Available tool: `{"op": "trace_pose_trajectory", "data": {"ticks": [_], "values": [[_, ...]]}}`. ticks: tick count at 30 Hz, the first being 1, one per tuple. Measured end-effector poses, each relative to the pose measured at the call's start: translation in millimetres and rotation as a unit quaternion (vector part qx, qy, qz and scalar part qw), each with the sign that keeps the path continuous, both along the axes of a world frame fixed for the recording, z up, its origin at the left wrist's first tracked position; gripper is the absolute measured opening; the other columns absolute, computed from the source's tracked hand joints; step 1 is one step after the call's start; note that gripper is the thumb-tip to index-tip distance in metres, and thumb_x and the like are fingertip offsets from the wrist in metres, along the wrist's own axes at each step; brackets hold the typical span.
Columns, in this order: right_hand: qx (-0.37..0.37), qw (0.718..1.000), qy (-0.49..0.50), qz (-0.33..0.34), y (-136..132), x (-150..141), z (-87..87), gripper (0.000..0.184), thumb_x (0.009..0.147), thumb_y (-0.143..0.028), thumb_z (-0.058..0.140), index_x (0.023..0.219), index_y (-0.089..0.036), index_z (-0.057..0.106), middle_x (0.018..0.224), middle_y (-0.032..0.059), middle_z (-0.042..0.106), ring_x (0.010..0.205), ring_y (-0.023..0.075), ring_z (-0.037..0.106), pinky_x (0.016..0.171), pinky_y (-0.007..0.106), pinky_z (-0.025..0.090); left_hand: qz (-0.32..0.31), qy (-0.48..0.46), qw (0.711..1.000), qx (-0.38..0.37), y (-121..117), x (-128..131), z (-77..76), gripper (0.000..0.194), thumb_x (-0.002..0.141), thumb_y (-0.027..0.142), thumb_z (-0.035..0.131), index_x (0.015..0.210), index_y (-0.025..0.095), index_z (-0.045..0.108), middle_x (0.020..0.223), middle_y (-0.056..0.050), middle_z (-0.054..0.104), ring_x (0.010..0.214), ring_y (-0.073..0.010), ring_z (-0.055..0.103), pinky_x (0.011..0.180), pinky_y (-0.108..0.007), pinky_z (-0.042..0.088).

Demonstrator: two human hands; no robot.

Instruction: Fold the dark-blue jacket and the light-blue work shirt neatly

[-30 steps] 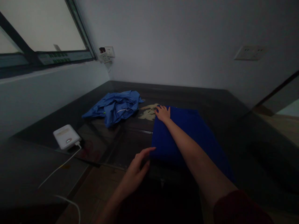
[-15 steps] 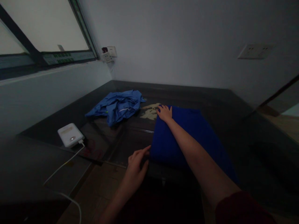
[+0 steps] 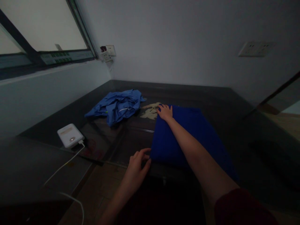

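On the dark table, the deep-blue cloth lay flat, its near edge close to the table's near edge. At the cloth's far left corner, the right hand rested palm down with fingers spread, pressing on the fabric without gripping it; its forearm crossed over the cloth. At the near left corner, the left hand had its thumb and fingers bent in to the cloth's edge, but whether they were closed on the fabric could not be told. Just left of the cloth's far left corner was a pale patch on the tabletop, and beyond that, farther left, a crumpled lighter-blue garment. Well to the left of the cloth sat a white device with a white cable plugged into it.
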State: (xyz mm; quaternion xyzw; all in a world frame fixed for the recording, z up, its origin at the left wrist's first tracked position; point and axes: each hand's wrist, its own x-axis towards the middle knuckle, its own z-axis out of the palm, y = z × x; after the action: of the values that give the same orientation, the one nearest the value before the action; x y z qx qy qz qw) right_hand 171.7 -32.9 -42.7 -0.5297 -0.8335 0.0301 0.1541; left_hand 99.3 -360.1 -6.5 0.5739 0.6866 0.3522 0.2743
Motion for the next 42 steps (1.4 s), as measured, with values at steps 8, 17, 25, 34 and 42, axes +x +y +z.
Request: {"op": "trace_pose_trajectory", "data": {"ticks": [8, 17, 25, 34, 42], "values": [[0.011, 1.000, 0.000, 0.001, 0, 1, -0.2, 0.045, 0.095, -0.047, 0.029, 0.132, -0.029, 0.048, 0.142, 0.0051, 0.044, 0.130, 0.0270, 0.034, 0.109, 0.055, 0.012, -0.012, 0.014, 1.000, 0.016, -6, -5, 0.8, 0.037, 0.087, 0.022, 0.049, 0.124, 0.022, 0.045, 0.097, -0.004, 0.069, 0.097, -0.0211, 0.060, 0.090, -0.040, 0.043], [0.000, 1.000, -0.019, 0.004, -2, 1, 1.6, 0.045, 0.097, -0.038, 0.022, 0.135, -0.030, 0.045, 0.146, 0.0033, 0.041, 0.133, 0.0267, 0.032, 0.109, 0.057, 0.012, -0.161, 0.225, 0.951, 0.136, 39, 30, 23.1, 0.033, 0.091, 0.023, 0.048, 0.124, 0.023, 0.052, 0.130, -0.005, 0.057, 0.124, -0.0221, 0.047, 0.104, -0.043, 0.038], [-0.037, 0.998, -0.041, 0.011, 3, 1, 0.6, 0.052, 0.096, -0.035, 0.019, 0.146, -0.020, 0.028, 0.151, 0.0043, 0.029, 0.139, 0.0263, 0.021, 0.110, 0.057, 0.006, -0.194, 0.321, 0.921, 0.107, 41, 47, -9.4, 0.054, 0.092, 0.046, 0.043, 0.143, 0.034, 0.029, 0.153, -0.002, 0.025, 0.141, -0.0276, 0.018, 0.111, -0.052, 0.026], [-0.074, 0.996, -0.053, 0.012, 12, 0, 1.2, 0.051, 0.096, -0.038, 0.021, 0.146, -0.025, 0.027, 0.154, 0.0028, 0.022, 0.141, 0.0257, 0.015, 0.110, 0.057, 0.002, -0.197, 0.336, 0.913, 0.119, 40, 44, -13.2, 0.055, 0.093, 0.048, 0.040, 0.145, 0.034, 0.025, 0.154, -0.002, 0.022, 0.142, -0.0274, 0.016, 0.112, -0.052, 0.024], [-0.065, 0.998, -0.002, 0.021, 9, 1, -0.9, 0.050, 0.096, -0.039, 0.027, 0.143, -0.023, 0.035, 0.151, 0.0062, 0.029, 0.140, 0.0277, 0.019, 0.109, 0.060, 0.003, -0.196, 0.345, 0.911, 0.115, 38, 43, -13.7, 0.056, 0.093, 0.050, 0.038, 0.145, 0.036, 0.022, 0.155, 0.000, 0.021, 0.142, -0.0258, 0.017, 0.112, -0.051, 0.025]]}}
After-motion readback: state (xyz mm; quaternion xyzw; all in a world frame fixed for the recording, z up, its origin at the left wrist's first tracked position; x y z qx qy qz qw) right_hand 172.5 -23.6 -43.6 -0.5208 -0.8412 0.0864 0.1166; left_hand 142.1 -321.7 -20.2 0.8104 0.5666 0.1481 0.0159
